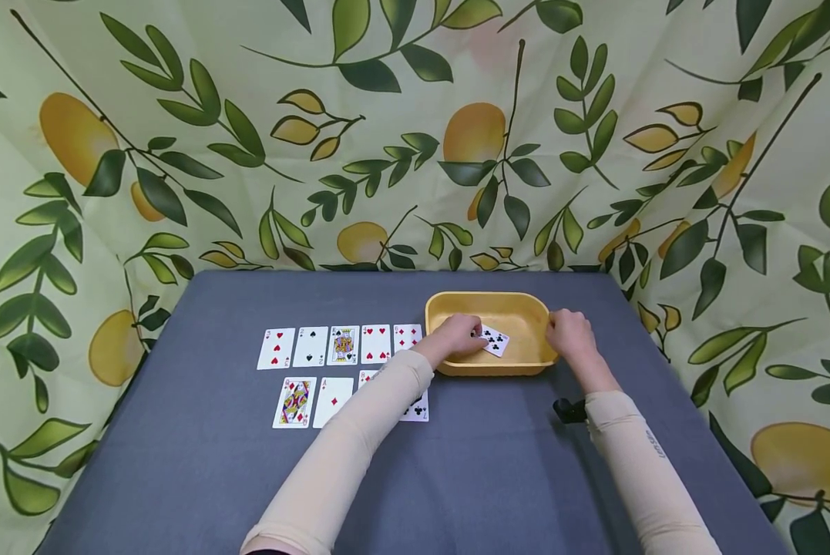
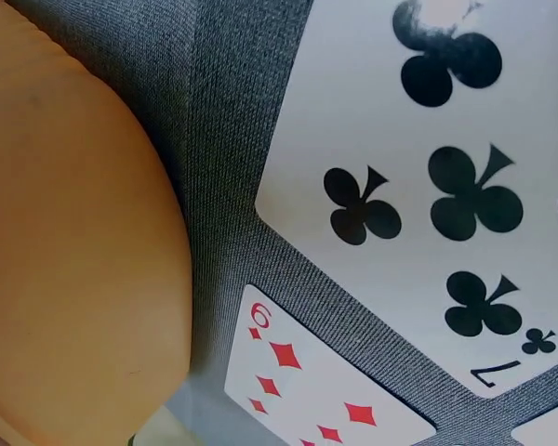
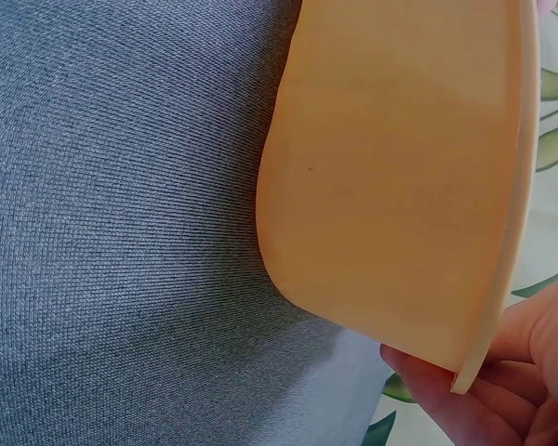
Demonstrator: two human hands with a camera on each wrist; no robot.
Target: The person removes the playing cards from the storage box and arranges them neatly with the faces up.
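Note:
My left hand reaches over the left side of a yellow plastic basket and pinches a white playing card with black pips inside it. At the opposite end, my right hand grips the basket's rim. In the right wrist view the fingers curl under the rim's corner. Beneath my left forearm, the seven of clubs is partly covered. It shows large in the left wrist view, with the six of diamonds beyond it.
Two rows of face-up cards lie left of the basket, including a king of spades, a queen of diamonds and an ace of diamonds. My left forearm hides part of the lower row. A leaf-patterned cloth hangs behind the grey table.

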